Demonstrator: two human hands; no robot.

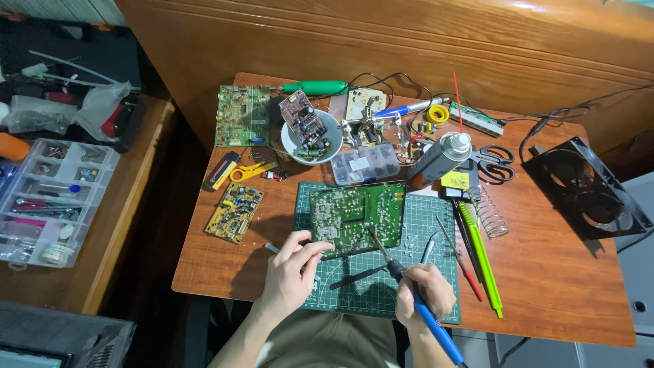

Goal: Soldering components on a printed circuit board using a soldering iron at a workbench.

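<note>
My right hand (424,294) grips the blue-handled soldering iron (417,300), tip on the green rectangular circuit board (357,215), while my left hand (289,269) pinches something hidden at its seven o'clock corner.

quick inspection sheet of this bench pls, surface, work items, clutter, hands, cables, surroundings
surface: wooden table with a green cutting mat at the front edge.
job's things: green circuit board lies on the mat; blue-handled soldering iron has its tip over the board.
clutter: spare boards, white bowl of parts, clear parts box, spray can, scissors, coil stand.
grippers: left hand pinches a thin rod-like piece at the board's edge; right hand has its grip on the iron.
cables: black leads at the table's back right.
surroundings: compartment organiser on a side table at left.
</note>
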